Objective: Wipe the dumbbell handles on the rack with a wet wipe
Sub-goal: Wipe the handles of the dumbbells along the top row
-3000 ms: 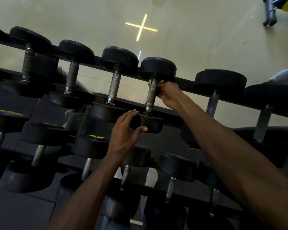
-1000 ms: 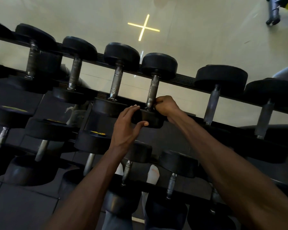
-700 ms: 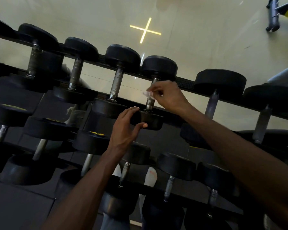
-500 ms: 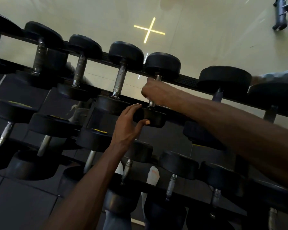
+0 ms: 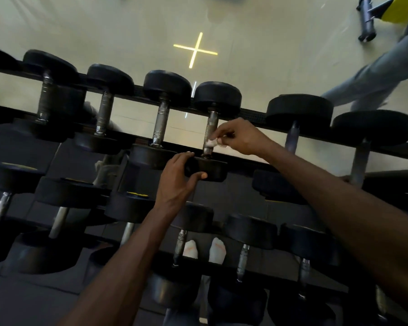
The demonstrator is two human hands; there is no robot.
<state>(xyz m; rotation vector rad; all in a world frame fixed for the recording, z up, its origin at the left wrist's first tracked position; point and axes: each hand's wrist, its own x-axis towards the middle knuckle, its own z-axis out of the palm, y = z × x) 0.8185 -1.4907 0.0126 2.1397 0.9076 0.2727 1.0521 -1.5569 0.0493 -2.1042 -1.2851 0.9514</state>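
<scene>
A black three-tier rack (image 5: 252, 115) carries several black dumbbells with steel handles. On the top tier, my right hand (image 5: 240, 137) pinches a small white wet wipe (image 5: 210, 143) against the lower part of one dumbbell's steel handle (image 5: 211, 124). My left hand (image 5: 178, 178) grips the near black head (image 5: 209, 169) of that same dumbbell, fingers over its top and thumb under its front. The far head (image 5: 218, 96) rests on the rack's back rail.
Neighbouring dumbbell handles (image 5: 160, 120) (image 5: 291, 140) stand close on either side. Lower tiers hold more dumbbells (image 5: 249, 228). Another person's grey trouser leg (image 5: 377, 74) crosses the pale floor at upper right, near black-and-yellow gym equipment (image 5: 375, 12). My white-socked feet (image 5: 204, 251) show below the rack.
My right hand slid up and down the handle, and now holds the wipe low on it. My left hand stayed on the near head. The grey-trousered leg has come into view at upper right.
</scene>
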